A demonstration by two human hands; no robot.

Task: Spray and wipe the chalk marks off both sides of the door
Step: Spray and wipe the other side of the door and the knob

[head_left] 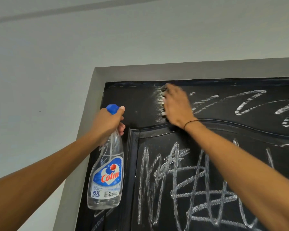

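Chalk marks [187, 177], white scribbles, cover the near panel of the black wooden door [137, 104] and run along its far top rail to the right. Left hand [109, 121] has its fingers curled tight round the neck of a clear plastic spray bottle [106, 172] with a blue trigger head, held against the door's left edge. Right hand [177, 105], blurred, presses a pale cloth [163, 112] to the top rail, fingers bent over it, just left of the upper scribbles.

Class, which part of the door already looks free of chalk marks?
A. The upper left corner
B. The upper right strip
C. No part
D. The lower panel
A: the door is bare black at its upper left corner, left of the right hand, while chalk marks cover the rest.
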